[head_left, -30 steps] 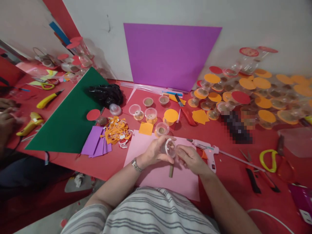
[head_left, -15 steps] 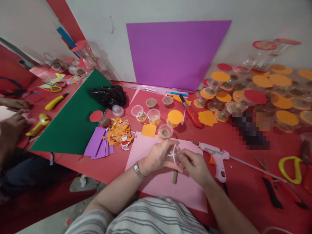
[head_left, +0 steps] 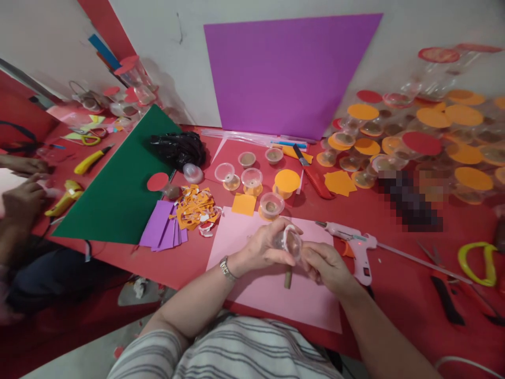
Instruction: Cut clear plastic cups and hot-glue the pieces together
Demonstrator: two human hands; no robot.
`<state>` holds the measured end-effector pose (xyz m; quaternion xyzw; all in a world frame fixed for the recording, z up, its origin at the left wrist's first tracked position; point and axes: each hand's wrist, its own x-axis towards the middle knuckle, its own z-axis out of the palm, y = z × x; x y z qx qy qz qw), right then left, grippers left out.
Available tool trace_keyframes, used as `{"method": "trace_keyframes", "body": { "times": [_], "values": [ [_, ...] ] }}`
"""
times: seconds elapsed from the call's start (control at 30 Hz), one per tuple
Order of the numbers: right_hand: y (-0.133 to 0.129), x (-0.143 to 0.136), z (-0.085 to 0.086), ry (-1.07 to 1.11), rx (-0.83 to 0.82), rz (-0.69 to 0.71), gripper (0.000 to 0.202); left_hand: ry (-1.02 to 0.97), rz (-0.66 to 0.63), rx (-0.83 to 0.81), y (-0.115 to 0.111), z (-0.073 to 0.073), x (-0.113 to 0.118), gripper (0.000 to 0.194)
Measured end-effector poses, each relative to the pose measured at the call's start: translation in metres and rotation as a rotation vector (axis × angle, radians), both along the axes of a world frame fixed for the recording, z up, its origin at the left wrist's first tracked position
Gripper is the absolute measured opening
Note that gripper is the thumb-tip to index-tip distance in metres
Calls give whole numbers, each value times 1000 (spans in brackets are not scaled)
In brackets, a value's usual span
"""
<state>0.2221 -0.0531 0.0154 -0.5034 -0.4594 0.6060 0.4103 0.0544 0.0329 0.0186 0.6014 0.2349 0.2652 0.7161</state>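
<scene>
My left hand [head_left: 263, 250] is wrapped around a clear plastic cup [head_left: 292, 243] with a white strip along its rim. The cup lies tilted, its round side toward me. At its right side the fingers of my right hand [head_left: 327, 267] are pinched together against the cup; whether they grip anything besides its edge is hidden. Below the hands a short brown stick [head_left: 288, 278] rests on a pink sheet [head_left: 264, 295]. Just beyond them stands a clear cup piece [head_left: 271, 205] on an orange disc, beside an orange paper square [head_left: 243, 204].
A pink glue gun [head_left: 357, 245] lies to the right, near yellow-handled scissors [head_left: 477, 263]. Behind are a red box cutter [head_left: 315, 176] and many cup pieces with orange discs [head_left: 363, 111]. Orange scraps [head_left: 195, 208] and purple strips [head_left: 161, 226] lie left, by a green board [head_left: 114, 195]. A co-worker's hands [head_left: 26, 200] are far left.
The cup has turned in my hands, so more of its round face shows. My right fingers have shifted slightly along its edge. The whole view has moved a little.
</scene>
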Motion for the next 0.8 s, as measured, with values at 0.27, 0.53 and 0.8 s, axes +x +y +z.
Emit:
{"method": "trace_keyframes", "body": {
  "times": [0.27, 0.53, 0.8],
  "values": [
    [6, -1, 7, -17, 1, -31, 57, 50, 45, 169, 1, 3, -2, 83],
    [7, -2, 9, -260, 199, -154, 31, 382, 19, 637, -3, 2, -5, 87],
    [8, -7, 12, -482, 191, -221, 31, 374, -7, 719, -7, 1, -3, 84]
  ]
}}
